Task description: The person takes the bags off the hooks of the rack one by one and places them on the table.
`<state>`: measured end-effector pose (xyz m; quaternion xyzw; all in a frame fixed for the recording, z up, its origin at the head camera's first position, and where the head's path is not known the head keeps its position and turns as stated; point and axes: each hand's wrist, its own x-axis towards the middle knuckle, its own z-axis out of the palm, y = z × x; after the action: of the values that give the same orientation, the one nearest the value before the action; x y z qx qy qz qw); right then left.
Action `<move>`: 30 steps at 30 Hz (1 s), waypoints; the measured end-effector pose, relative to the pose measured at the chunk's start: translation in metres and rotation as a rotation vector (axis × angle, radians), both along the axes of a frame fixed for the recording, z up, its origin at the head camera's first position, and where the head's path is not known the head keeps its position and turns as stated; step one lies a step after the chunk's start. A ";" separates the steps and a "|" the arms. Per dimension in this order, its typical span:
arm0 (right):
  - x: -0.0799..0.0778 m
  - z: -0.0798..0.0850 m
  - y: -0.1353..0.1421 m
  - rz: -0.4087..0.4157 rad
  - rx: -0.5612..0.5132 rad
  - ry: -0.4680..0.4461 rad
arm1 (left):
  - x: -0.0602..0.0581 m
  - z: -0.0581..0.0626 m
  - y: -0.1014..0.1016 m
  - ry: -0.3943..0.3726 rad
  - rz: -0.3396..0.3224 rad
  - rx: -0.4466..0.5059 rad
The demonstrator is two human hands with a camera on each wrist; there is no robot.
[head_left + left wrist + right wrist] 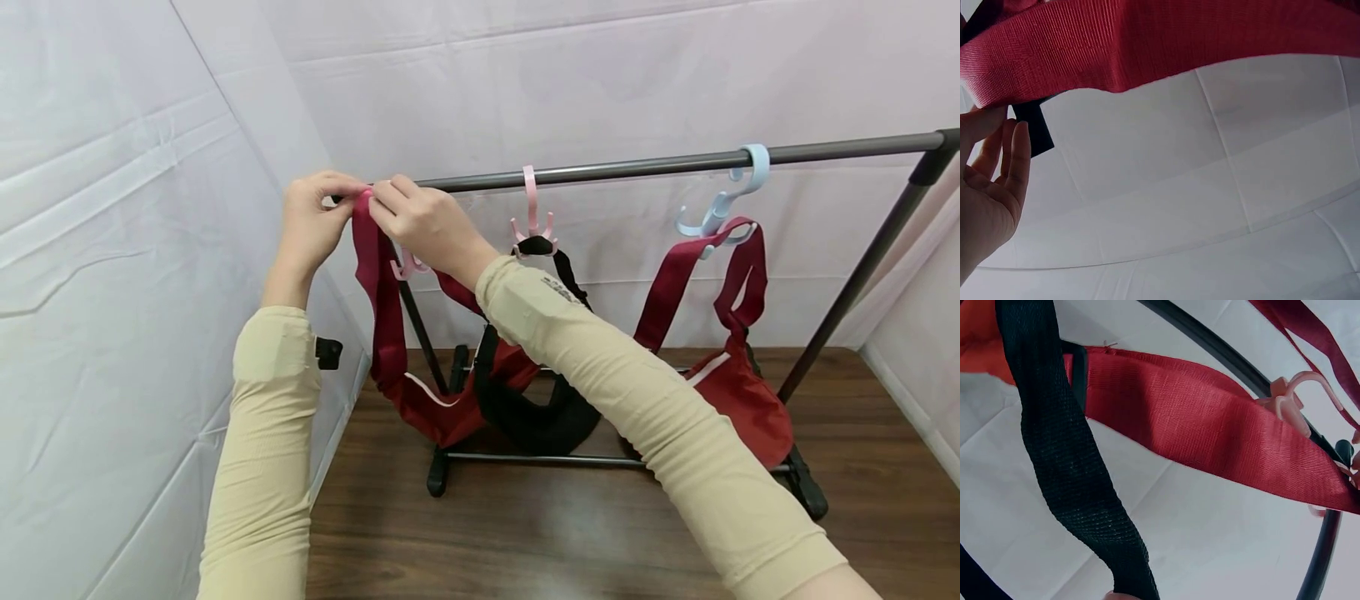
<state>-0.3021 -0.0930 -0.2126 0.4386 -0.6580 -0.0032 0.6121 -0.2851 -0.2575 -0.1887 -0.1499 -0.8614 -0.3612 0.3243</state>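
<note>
Near the pink hook [408, 265] under the bar [615, 168], the left hand [313, 221] and the right hand [427, 221] pinch the top of the red strap [372, 267], which seems soft, light and foldable, so best held there.

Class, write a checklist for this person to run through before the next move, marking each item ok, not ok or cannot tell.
1. Left hand pinching the red strap: ok.
2. Right hand also at the top of that strap: ok.
3. Strap seated on the leftmost pink hook: cannot tell; the right hand blocks the view.
4. Black bag hung from the middle pink hook: ok.
5. Rightmost red bag hung from the blue hook: ok.
6. Both hands clear of the strap: not ok.
</note>
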 end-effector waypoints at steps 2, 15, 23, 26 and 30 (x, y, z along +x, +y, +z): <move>0.001 0.000 -0.003 -0.021 0.033 0.034 | 0.001 -0.002 -0.003 0.000 0.007 0.036; 0.011 -0.011 -0.022 -0.036 0.140 0.131 | 0.007 -0.025 -0.019 -0.003 0.021 0.177; 0.015 -0.014 -0.018 -0.093 0.133 0.010 | 0.022 -0.041 -0.028 -0.222 -0.092 0.375; 0.016 -0.015 -0.015 -0.112 0.139 -0.027 | 0.026 -0.048 -0.029 -0.209 -0.140 0.394; 0.017 -0.016 -0.012 -0.105 0.118 -0.055 | 0.027 -0.058 -0.029 -0.204 -0.201 0.372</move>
<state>-0.2849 -0.1053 -0.2283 0.4388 -0.6951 -0.0618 0.5662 -0.2580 -0.2861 -0.2472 -0.1354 -0.7891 -0.5573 0.2201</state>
